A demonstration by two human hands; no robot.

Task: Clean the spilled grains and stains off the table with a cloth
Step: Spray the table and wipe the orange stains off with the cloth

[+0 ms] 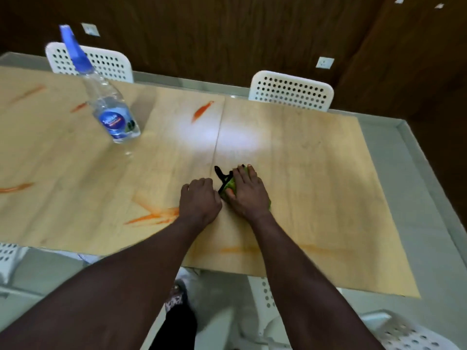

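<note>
the green cloth (228, 184) lies bunched a little toward the near edge of the table (316, 173), about midway along it, a black strap trailing from its far side. the right hand (249, 193) presses it flat, fingers straight and spread. the left hand (199, 198) sits just beside it, fingers curled; whether it pinches the cloth i cannot tell. the nearest smeared orange stain (156, 215) lies left of both hands, so the next wipe likely runs leftward. a fainter mark (237, 249) sits by the near edge and a streak (202, 111) near the far edge. no grains show. a spray bottle (108, 107) stands far left; white chairs (290, 90) line the far edge.
</note>
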